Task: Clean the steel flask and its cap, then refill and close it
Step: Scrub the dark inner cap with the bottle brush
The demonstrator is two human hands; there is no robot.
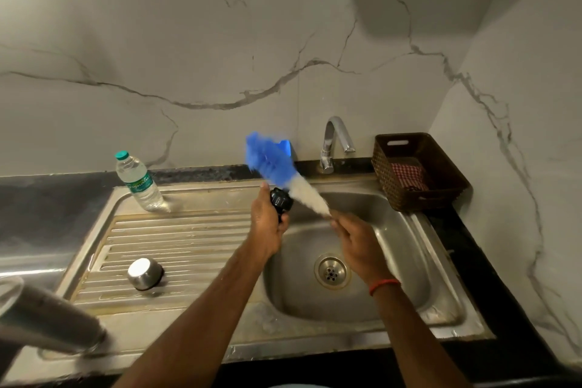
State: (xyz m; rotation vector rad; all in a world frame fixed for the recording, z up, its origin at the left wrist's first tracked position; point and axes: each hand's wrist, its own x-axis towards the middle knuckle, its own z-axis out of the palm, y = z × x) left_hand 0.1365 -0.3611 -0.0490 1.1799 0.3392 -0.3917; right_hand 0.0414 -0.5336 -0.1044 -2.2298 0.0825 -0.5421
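Over the sink (409, 261) basin, the left hand (267, 227) is closed around a black stopper (281, 198), the flask's inner cap, holding it up with the top facing the camera. The right hand (359, 242) grips the handle end of a bottle brush (283, 170), whose white bristles lie against the stopper while the blue bristles stretch up and left, blurred. A red thread (385, 285) circles the right wrist.

The steel flask (47, 318) lies at the lower left edge, tilted, its open mouth toward the camera side; much of it is cut off by the frame. A steel cup-shaped cap (145, 273) sits upside down on the ribbed drainboard (189, 246), well apart from the hands.

A plastic water bottle (138, 181) with a green lid stands at the back of the drainboard; its label carries green script that is too small to read. A tap (335, 142) rises behind the basin. On the dark counter (491, 261) to the right stands a brown basket (419, 170) with a red checked cloth (409, 176) inside.
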